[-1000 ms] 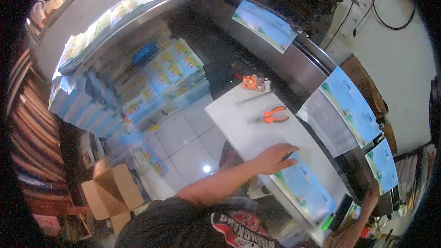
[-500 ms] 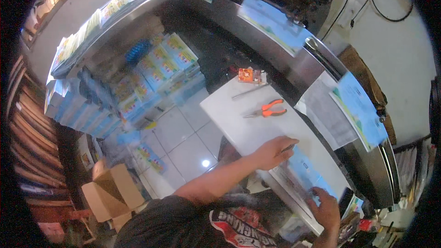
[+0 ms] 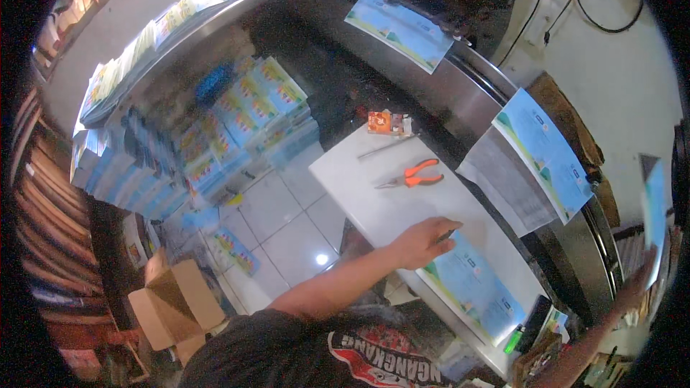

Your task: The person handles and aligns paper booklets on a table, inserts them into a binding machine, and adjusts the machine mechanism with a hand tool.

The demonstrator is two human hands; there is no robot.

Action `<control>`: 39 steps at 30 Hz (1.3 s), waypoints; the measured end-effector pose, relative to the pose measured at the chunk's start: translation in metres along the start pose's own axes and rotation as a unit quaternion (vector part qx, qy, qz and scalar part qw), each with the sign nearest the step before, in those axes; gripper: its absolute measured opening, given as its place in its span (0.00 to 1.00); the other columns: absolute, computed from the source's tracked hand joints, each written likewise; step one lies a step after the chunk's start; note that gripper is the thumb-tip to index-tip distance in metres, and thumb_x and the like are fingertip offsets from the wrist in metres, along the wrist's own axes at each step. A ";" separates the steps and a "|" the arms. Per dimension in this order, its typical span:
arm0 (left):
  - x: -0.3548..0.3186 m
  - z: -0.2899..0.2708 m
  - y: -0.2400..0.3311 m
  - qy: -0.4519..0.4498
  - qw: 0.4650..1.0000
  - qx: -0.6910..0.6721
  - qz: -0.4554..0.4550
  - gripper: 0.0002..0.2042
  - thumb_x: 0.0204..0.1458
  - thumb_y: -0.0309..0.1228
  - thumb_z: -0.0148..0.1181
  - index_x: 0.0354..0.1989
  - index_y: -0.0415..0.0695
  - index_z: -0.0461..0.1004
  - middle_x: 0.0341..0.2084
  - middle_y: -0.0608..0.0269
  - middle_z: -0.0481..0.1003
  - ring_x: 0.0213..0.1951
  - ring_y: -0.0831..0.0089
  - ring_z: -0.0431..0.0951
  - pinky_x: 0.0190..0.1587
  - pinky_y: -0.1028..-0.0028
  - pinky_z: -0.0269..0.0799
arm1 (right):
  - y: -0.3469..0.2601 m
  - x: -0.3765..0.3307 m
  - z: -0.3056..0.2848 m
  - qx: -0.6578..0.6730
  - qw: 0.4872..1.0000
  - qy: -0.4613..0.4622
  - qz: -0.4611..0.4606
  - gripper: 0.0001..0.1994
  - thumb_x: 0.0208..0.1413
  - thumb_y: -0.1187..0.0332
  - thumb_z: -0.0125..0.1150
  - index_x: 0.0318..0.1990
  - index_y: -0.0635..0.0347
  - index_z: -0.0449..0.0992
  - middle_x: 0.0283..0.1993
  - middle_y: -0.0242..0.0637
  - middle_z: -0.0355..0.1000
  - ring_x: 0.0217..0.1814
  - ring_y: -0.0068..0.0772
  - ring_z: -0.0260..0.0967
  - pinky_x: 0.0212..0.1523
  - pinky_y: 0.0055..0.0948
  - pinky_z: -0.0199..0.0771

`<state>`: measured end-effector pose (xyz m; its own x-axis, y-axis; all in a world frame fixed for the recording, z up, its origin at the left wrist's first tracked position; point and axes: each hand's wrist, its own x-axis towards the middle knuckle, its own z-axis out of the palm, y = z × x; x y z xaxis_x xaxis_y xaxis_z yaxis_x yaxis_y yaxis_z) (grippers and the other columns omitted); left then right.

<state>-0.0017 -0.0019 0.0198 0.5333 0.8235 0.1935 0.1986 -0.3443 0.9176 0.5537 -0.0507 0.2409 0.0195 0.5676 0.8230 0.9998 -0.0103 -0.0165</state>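
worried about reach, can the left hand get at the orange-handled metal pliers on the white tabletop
Probably yes: only white tabletop lies between the left hand and the orange-handled metal pliers, though the small dark object in that hand might need putting down.

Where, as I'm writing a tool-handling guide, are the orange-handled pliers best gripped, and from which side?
Probably across the orange handles, coming from above and the right: the pliers lie flat on the white table, their narrow nose pointing left, while the handles spread apart toward the right.
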 end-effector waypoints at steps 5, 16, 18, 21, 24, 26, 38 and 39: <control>-0.010 -0.004 -0.007 0.020 0.999 0.014 -0.021 0.26 0.60 0.46 0.45 0.60 0.39 0.62 0.52 0.46 0.67 0.54 0.53 0.67 0.59 0.63 0.61 | -0.052 -0.099 0.069 0.019 0.973 -0.210 0.088 0.22 0.59 0.77 0.42 0.62 0.60 0.64 0.65 0.43 0.61 0.68 0.41 0.56 0.66 0.36 0.55; -0.006 -0.003 0.001 0.023 0.999 -0.023 -0.021 0.25 0.60 0.44 0.46 0.59 0.38 0.62 0.51 0.45 0.67 0.52 0.52 0.68 0.57 0.62 0.62 | -0.305 -0.158 0.005 0.099 0.829 -0.548 -0.046 0.45 0.35 0.53 0.74 0.61 0.63 0.62 0.69 0.53 0.51 0.70 0.59 0.46 0.67 0.46 0.53; -0.001 0.006 0.000 0.017 1.000 -0.013 -0.016 0.25 0.59 0.42 0.46 0.60 0.38 0.62 0.51 0.45 0.67 0.53 0.51 0.67 0.58 0.61 0.61 | -0.317 -0.178 0.000 0.045 0.825 -0.552 -0.111 0.44 0.36 0.51 0.72 0.60 0.64 0.63 0.68 0.54 0.52 0.70 0.60 0.46 0.66 0.47 0.54; 0.002 0.005 -0.005 0.007 1.000 -0.001 0.004 0.24 0.59 0.38 0.47 0.60 0.38 0.61 0.52 0.45 0.67 0.56 0.51 0.65 0.61 0.60 0.58 | -0.297 -0.173 -0.014 0.106 0.807 -0.577 -0.071 0.41 0.37 0.57 0.73 0.61 0.62 0.62 0.65 0.54 0.57 0.66 0.56 0.55 0.63 0.45 0.59; -0.004 0.001 -0.012 0.025 0.999 -0.020 -0.006 0.24 0.59 0.38 0.45 0.61 0.37 0.60 0.53 0.45 0.66 0.57 0.51 0.65 0.61 0.63 0.57 | -0.297 -0.140 -0.001 0.189 0.742 -0.643 0.023 0.28 0.49 0.55 0.63 0.55 0.61 0.69 0.61 0.49 0.64 0.61 0.54 0.62 0.62 0.44 0.62; -0.018 -0.014 -0.019 0.038 0.999 0.006 0.012 0.24 0.60 0.40 0.44 0.61 0.37 0.60 0.52 0.45 0.66 0.56 0.51 0.65 0.61 0.64 0.58 | -0.307 -0.108 0.002 0.098 0.719 -0.684 0.069 0.17 0.56 0.62 0.52 0.52 0.52 0.73 0.50 0.47 0.73 0.50 0.55 0.70 0.55 0.44 0.69; -0.005 -0.002 -0.001 0.012 1.000 -0.010 0.003 0.23 0.59 0.38 0.47 0.60 0.38 0.61 0.52 0.46 0.67 0.55 0.52 0.66 0.60 0.63 0.59 | -0.022 -0.031 0.044 0.137 0.981 -0.099 0.098 0.21 0.62 0.74 0.37 0.62 0.61 0.63 0.67 0.44 0.57 0.72 0.41 0.49 0.69 0.38 0.48; -0.003 0.001 -0.001 0.013 1.000 -0.003 0.003 0.23 0.59 0.38 0.47 0.60 0.38 0.61 0.52 0.46 0.67 0.55 0.52 0.67 0.60 0.63 0.59 | 0.000 -0.052 0.053 0.117 0.977 -0.150 0.098 0.21 0.62 0.74 0.38 0.62 0.60 0.64 0.67 0.43 0.58 0.71 0.41 0.51 0.69 0.37 0.49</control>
<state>-0.0024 -0.0045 0.0174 0.5136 0.8324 0.2081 0.1895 -0.3465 0.9187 0.5530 -0.0364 0.1676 0.1744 0.7900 0.5878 0.9485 0.0255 -0.3157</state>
